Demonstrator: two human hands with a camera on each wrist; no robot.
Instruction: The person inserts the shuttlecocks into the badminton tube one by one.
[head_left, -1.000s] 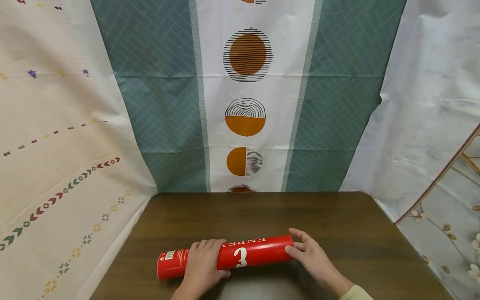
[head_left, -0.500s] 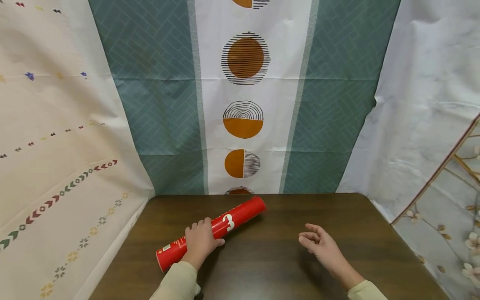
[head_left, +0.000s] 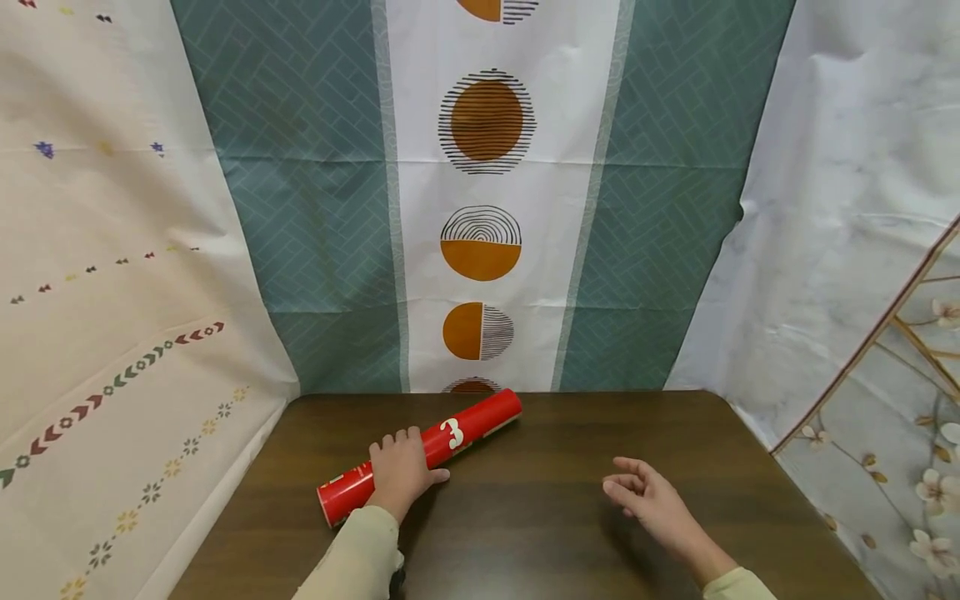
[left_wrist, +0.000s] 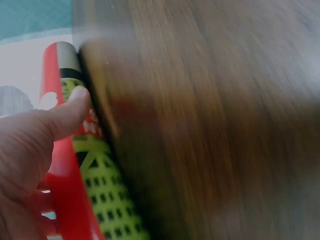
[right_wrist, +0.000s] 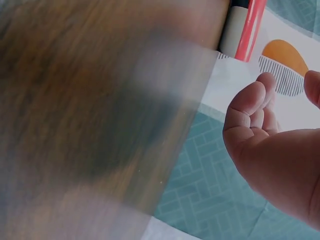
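A long red cylindrical tube [head_left: 480, 422] with a white figure printed on it lies slantwise at the left of the table, its far end near the back edge. My left hand [head_left: 400, 472] grips it around the middle from above. In the left wrist view the thumb lies along a yellow-green printed side of the tube [left_wrist: 105, 185], with the other fingers partly hidden behind it. My right hand [head_left: 651, 504] is above the right half of the table, apart from the tube, fingers loosely bent and holding nothing. The right wrist view catches the tube's end [right_wrist: 242, 35] beyond the fingers.
The dark wooden table [head_left: 555, 500] meets a green and white patterned cloth [head_left: 480, 275] at its back edge. A cream cloth [head_left: 135, 400] hangs on the left, and a pale floral cloth [head_left: 855, 333] on the right.
My right hand has let go of the tube's right end and drawn slightly right. The tube, still in my left hand, has swung its right end toward the back of the table.
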